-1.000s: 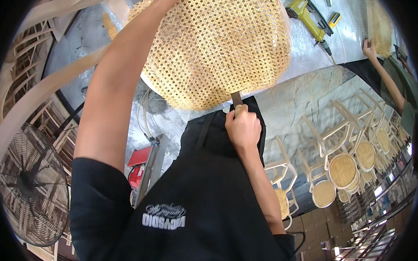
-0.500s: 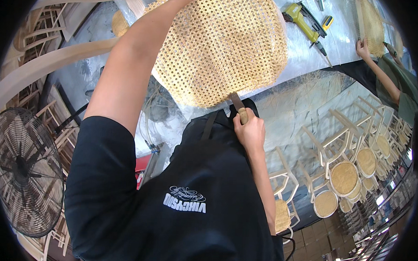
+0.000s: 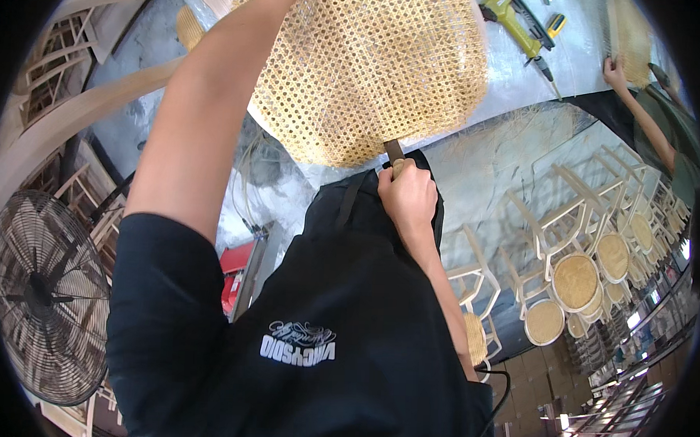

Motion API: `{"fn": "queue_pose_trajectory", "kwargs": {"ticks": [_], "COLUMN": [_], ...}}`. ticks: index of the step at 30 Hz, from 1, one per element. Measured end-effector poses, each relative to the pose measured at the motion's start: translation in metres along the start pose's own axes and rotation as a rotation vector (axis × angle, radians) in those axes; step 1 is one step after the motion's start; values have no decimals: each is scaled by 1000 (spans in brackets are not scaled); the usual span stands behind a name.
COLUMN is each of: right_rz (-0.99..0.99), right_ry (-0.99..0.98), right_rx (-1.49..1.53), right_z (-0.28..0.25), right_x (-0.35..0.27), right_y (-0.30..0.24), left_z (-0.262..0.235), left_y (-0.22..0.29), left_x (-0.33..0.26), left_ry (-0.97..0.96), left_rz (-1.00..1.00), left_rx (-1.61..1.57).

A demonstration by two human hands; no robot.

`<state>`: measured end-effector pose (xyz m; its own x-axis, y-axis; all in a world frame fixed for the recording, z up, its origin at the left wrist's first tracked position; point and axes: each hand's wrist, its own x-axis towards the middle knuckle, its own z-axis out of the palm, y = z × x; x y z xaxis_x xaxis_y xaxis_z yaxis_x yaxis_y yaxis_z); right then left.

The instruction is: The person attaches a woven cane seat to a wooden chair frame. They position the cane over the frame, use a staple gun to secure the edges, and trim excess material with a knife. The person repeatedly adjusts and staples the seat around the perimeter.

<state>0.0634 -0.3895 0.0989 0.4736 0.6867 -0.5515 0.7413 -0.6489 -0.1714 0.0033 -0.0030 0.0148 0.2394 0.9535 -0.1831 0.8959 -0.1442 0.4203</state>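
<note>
A large rounded panel of woven cane webbing (image 3: 378,73) lies at the table's edge in front of me, pale yellow with a frayed rim on the right. My right hand (image 3: 410,196) is closed round the wooden handle of a chisel (image 3: 394,151). Its dark, flat blade meets the near edge of the cane, and its tip is hard to make out there. My left arm (image 3: 204,98) reaches forward over the panel's left side; the hand itself lies beyond the top of the picture.
A green nail gun (image 3: 520,28) lies right of the panel, a yellow-black tool (image 3: 556,25) beside it. Farther right, a co-worker's hand (image 3: 615,75) touches another cane piece. Chairs with round woven seats (image 3: 575,280) stand at right; a black fan (image 3: 39,292) is at left.
My right hand and the chisel have shifted slightly up and left, still at the cane's near edge. My left hand has slipped out past the top of the view.
</note>
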Motion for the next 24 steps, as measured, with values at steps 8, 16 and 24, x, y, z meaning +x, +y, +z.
{"fn": "queue_pose_trajectory", "kwargs": {"ticks": [8, 16, 24], "right_rz": [58, 84, 55], "right_ry": [-56, -61, -38], "right_rx": [156, 223, 108], "right_z": [-8, -2, 8], "right_x": [-22, -23, -11], "right_y": [16, 13, -25], "left_z": [6, 0, -3], "left_y": [-4, -10, 3], "left_x": [11, 8, -4], "left_ry": [32, 43, -33], "left_rz": [6, -12, -30], "left_rx": [11, 36, 55]}}
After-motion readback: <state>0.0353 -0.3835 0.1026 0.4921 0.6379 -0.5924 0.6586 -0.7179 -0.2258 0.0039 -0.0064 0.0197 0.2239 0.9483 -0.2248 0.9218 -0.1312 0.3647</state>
